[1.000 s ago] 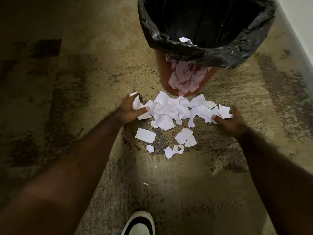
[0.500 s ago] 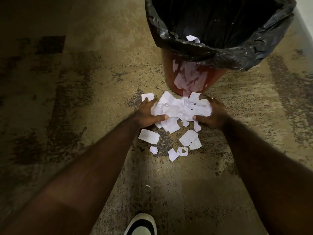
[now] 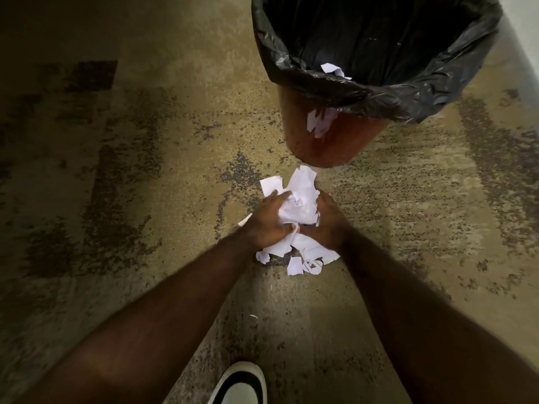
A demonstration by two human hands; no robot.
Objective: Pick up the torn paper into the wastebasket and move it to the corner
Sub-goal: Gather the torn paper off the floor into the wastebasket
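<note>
Since 1 s ago both hands have closed inward: the spread-out scraps are now bunched into one wad between them, and fewer loose bits lie on the floor.

Near edge: white shoe w/ dark stripe at btm centre, on the mottled tan carpet. Both forearms reach fwd from the lower corners.

Mid: left hand and right hand are cupped toward each other, fingers curled, pressing the torn paper between the palms. Wad sits low, at or just above the carpet; cannot tell whether it is lifted clear. Thumbs nearly meet on the near side. Some sheets stick out past the fingertips on the far side. Loose scraps lie on the carpet just beneath and on the near side of the hands, partly under the wrists.

Far: wastebasket, reddish-brown body, stands upright just beyond the wad, not touching it. Black bin liner is folded over its rim. One paper piece rests inside near the front rim. White patches show on the basket's front wall. Pale wall strip at upper right corner.
</note>
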